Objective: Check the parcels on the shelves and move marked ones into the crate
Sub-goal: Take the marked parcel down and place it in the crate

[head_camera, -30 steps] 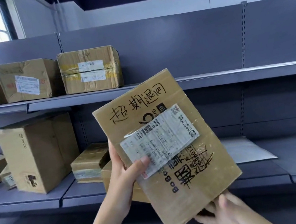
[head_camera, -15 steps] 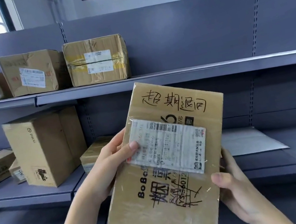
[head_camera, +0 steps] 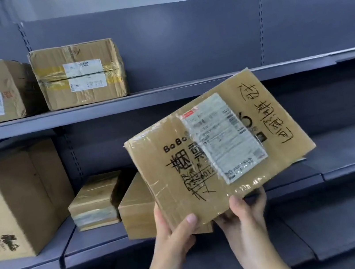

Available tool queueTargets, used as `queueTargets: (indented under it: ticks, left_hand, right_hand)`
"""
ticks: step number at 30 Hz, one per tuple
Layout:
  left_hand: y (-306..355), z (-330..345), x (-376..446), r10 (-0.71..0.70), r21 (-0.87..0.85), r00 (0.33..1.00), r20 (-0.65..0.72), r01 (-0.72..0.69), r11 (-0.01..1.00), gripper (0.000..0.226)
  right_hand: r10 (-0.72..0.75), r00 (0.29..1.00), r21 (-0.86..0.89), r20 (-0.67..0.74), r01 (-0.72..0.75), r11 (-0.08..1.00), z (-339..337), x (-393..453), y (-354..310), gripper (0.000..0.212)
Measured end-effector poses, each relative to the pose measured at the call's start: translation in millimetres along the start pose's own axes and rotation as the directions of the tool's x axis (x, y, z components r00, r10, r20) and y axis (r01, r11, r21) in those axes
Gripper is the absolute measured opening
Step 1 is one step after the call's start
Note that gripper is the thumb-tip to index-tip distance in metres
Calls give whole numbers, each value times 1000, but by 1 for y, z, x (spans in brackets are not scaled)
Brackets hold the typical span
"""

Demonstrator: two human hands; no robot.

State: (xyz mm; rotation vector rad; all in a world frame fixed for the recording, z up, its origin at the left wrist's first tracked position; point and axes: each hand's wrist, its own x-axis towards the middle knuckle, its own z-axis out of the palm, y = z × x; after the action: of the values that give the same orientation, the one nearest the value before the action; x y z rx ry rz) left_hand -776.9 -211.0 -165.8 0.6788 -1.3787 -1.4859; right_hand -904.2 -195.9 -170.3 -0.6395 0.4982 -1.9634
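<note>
Both hands, left (head_camera: 175, 230) and right (head_camera: 246, 214), pinch the marked parcel (head_camera: 199, 161) by its lower edge before the shelves (head_camera: 166, 96); this shallow, tilted grip risks it slipping

The flat brown cardboard parcel (head_camera: 218, 151) bears printed "BoBo", black handwritten "超期退回" along its far edge and the digits "6012" amid scrawled strokes, its white shipping label (head_camera: 223, 138) being too blurred to read, like those on the shelved boxes.
</note>
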Motion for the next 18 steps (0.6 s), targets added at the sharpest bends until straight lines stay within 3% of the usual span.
queueTargets:
  ticks: [5,9,13,18]
  left_hand:
    - [8,-13,-12,94,-191,992,-86,-109,976,101]
    - [19,-34,-31,121,-136,983,-138,-139,981,93]
    - [18,-41,-57,62,-84,975,-214,-82,993,102]
    - [6,-41,-94,-15,-34,967,-255,6,999,96]
  right_hand:
    - [14,1000,-69,-18,-15,997,-19,-10,-22,111]
    - [-19,1000,-220,7,20,975,-41,-17,-65,72]
    - [123,988,-403,95,-75,912,-55,-37,-90,62]
    - [280,956,-460,88,-210,863,-78,-65,-89,62]
